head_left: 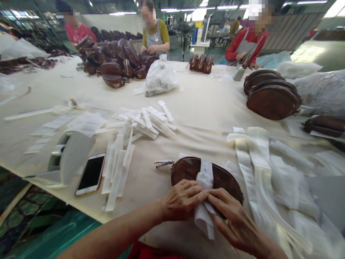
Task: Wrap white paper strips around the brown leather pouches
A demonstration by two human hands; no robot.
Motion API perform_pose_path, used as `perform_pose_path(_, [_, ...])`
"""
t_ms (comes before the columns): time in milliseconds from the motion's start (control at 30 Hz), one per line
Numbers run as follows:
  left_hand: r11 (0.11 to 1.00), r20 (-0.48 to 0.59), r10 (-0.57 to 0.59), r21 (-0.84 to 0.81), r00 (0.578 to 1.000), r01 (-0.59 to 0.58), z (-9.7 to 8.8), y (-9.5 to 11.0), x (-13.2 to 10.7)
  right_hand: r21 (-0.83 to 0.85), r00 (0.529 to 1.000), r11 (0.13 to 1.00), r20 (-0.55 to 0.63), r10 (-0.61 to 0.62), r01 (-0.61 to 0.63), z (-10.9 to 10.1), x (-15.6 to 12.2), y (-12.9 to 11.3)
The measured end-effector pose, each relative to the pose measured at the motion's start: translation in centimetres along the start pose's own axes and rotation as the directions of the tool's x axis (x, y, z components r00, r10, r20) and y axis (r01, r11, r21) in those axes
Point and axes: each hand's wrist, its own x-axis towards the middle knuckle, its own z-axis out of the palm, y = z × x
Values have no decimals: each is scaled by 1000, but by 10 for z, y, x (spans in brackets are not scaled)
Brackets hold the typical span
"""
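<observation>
A dark brown oval leather bag [185,168] lies on the table in front of me, its zipper pull [164,163] pointing left. A white paper strip [206,169] runs across its middle, with loose ends hanging over the near side. My left hand [183,199] presses on the bag from the left, fingers closed at the strip. From the right, my right hand [231,212] pinches the strip, and the fingertips of both hands meet there. Part of the strip is hidden under the fingers.
Loose white strips [145,120] and a phone [91,174] lie to the left. Long white wrapping [258,158] is heaped at right, below stacked brown bags [273,102]. Across the table stand a white plastic bag [160,77], a bag pile [115,54] and several people [156,34].
</observation>
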Motion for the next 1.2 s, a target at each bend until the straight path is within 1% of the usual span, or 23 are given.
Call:
perform_pose_path(67, [1000,33,19,4,999,-19,-4,-1,1,-16,997,1000,69,-21,22,-6,-5,1])
perform_pose_path(133, [999,85,44,4,995,-45,-9,-2,4,-86,996,996,86,-27,34,-6,-10,3])
perform_pose_path(200, [996,137,78,21,987,-82,-15,-4,8,-180,998,982,29,-49,54,1,-13,5])
perform_pose_path(267, [990,167,117,64,979,-130,-19,-5,11,-273,995,959,-46,-94,78,10,-15,8])
perform_pose_path(333, [980,167,146,113,975,-166,-21,-5,12,-363,984,926,-95,-152,108,17,-15,9])
perform_pose_path(400, [969,145,166,162,975,-189,-20,-4,12,-459,970,878,-115,-213,138,21,-16,8])
perform_pose_path(500, [950,111,198,223,974,-218,-15,-3,8,-569,953,806,-124,-278,161,25,-17,7])
perform_pose_path(567, [935,109,226,256,968,-247,-8,-3,3,-605,951,782,-125,-282,152,30,-18,7])
perform_pose_path(667, [909,68,277,303,958,-284,6,-6,-4,-624,947,772,-159,-280,124,43,-19,11])
perform_pose_path(733, [901,37,294,323,955,-290,16,-9,-7,-625,940,775,-201,-275,93,51,-19,14])
perform_pose_path(800, [898,29,301,327,953,-294,22,-12,-9,-630,939,773,-217,-268,75,54,-18,16])
perform_pose_path(900, [894,33,310,330,950,-303,23,-14,-9,-643,954,759,-153,-257,102,50,-19,17])
perform_pose_path(1033, [899,28,302,323,953,-295,22,-15,-10,-634,965,752,-33,-262,182,33,-21,15])
perform_pose_path(1200, [909,65,297,286,953,-303,17,-16,-10,-620,974,761,31,-222,193,20,-18,12])
